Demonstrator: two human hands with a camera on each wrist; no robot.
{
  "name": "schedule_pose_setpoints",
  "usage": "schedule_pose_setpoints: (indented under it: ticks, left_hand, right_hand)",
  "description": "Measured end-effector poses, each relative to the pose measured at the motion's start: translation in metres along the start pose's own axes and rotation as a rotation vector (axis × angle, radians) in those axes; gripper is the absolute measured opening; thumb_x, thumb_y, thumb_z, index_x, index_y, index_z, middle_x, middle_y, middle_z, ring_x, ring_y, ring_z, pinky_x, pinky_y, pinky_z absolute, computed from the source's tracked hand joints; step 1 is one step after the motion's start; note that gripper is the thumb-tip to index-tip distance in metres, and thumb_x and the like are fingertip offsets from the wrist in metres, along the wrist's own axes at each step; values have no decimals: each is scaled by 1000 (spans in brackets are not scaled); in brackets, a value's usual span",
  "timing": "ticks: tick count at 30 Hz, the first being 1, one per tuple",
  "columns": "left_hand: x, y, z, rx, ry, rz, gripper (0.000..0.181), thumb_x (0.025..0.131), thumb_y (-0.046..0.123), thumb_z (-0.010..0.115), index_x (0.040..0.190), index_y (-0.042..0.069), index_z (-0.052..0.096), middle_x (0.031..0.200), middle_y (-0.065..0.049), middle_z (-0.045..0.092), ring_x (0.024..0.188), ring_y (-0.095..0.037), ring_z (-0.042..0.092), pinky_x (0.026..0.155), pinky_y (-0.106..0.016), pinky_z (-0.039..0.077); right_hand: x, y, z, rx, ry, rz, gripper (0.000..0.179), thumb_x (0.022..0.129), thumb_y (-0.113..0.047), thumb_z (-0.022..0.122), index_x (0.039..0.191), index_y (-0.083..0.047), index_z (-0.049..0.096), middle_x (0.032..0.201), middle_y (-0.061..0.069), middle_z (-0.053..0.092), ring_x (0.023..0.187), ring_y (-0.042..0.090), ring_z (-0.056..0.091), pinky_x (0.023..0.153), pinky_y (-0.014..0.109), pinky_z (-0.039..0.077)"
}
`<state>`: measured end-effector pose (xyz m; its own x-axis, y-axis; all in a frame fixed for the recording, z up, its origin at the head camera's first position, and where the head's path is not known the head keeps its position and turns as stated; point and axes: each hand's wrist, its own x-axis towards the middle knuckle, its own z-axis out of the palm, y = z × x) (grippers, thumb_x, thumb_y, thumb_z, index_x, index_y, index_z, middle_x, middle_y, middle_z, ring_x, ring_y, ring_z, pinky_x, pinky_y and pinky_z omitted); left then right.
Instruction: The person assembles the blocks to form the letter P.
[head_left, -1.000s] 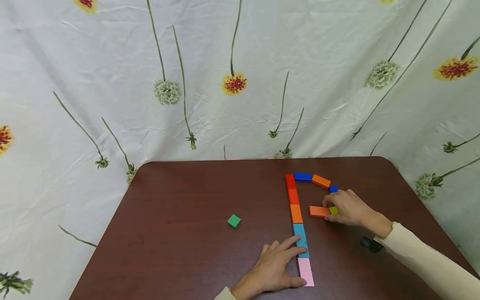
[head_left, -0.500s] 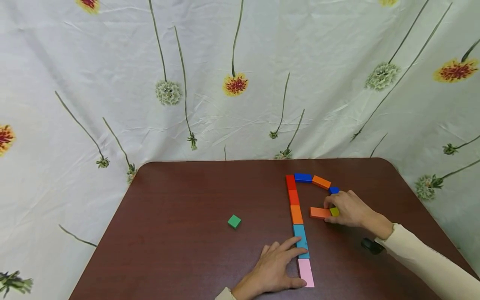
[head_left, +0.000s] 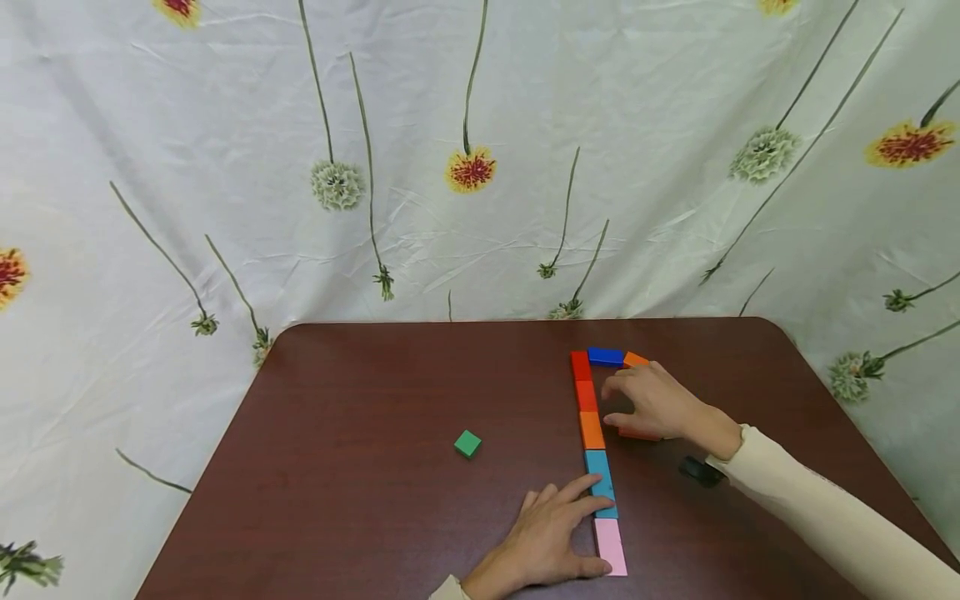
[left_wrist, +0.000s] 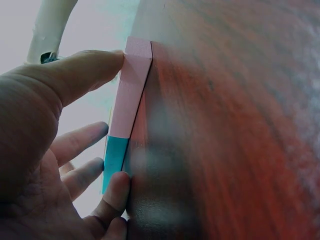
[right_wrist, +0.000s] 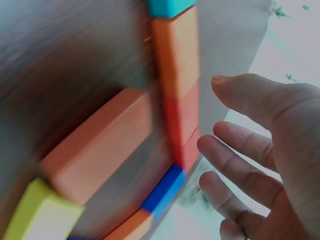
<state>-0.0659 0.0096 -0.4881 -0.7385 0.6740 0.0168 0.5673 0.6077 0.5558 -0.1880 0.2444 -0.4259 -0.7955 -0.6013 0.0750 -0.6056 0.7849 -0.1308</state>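
Observation:
My left hand (head_left: 543, 537) rests along the column of blocks. Its thumb touches the pink block (head_left: 611, 546), and its spread fingertips touch the light blue block (head_left: 597, 462). My right hand (head_left: 663, 404) hovers over the right-hand blocks with nothing in its fingers. Beneath it lies a salmon-orange block (right_wrist: 97, 145), end to end with a yellow block (right_wrist: 45, 215); in the head view the hand covers the yellow one. Farther up the column are an orange block (head_left: 592, 431) and two red blocks (head_left: 586, 396). From its top, a blue block (head_left: 605, 357) and an orange block (head_left: 633, 359) curve right.
A green block (head_left: 467, 444) lies alone on the dark brown table (head_left: 360, 417), left of the column. Behind the table hangs a white flower-print cloth (head_left: 525, 83). The right sleeve (head_left: 825, 500) crosses the table's right side.
My right hand has let go of the yellow block and moved left, toward the column's upper part. It now hides the yellow and small blue blocks. The left hand has stayed in place.

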Motion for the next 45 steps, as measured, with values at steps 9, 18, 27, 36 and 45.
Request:
schedule_pose_setpoints:
  ticks: [9, 18, 27, 36, 45]
  left_hand:
    - [-2, -2, -1, -25, -11, -3, 62, 82, 52, 77, 138, 34, 58, 157, 12, 40, 82, -1, 39, 69, -22, 25]
    - [-3, -3, -1, -9, -3, 10, 63, 81, 52, 78, 138, 34, 58, 156, 11, 42, 84, -2, 41, 70, -22, 26]
    - [-4, -1, 0, -1, -4, 8, 64, 81, 53, 77, 139, 35, 57, 157, 11, 41, 93, -3, 45, 74, -21, 29]
    - [-4, -2, -1, -1, 18, 27, 62, 82, 51, 78, 138, 33, 58, 157, 11, 40, 93, -2, 44, 75, -21, 28]
    - [-4, -1, -2, -15, 9, 21, 63, 82, 50, 78, 139, 34, 58, 158, 11, 39, 95, -2, 45, 76, -21, 28]
  right_hand:
    - [48, -47, -1, 84, -79, -172, 28, 86, -29, 80, 106, -12, 71, 107, 0, 71, 98, 22, 61, 83, 41, 42]
    - [91, -85, 9, 274, -221, -327, 24, 89, -16, 76, 113, -11, 69, 114, -1, 69, 109, 23, 61, 95, 41, 46]
    - [115, -118, 32, 496, -382, -322, 30, 89, -13, 76, 117, -14, 68, 121, -1, 65, 118, 18, 52, 107, 38, 30]
    - [136, -134, 40, 401, -388, -318, 25, 90, -23, 76, 112, -16, 67, 112, -1, 68, 107, 15, 57, 102, 35, 32]
    - [133, -137, 41, 301, -410, -275, 17, 90, -19, 75, 106, -24, 70, 111, -9, 63, 106, 12, 50, 86, 34, 30]
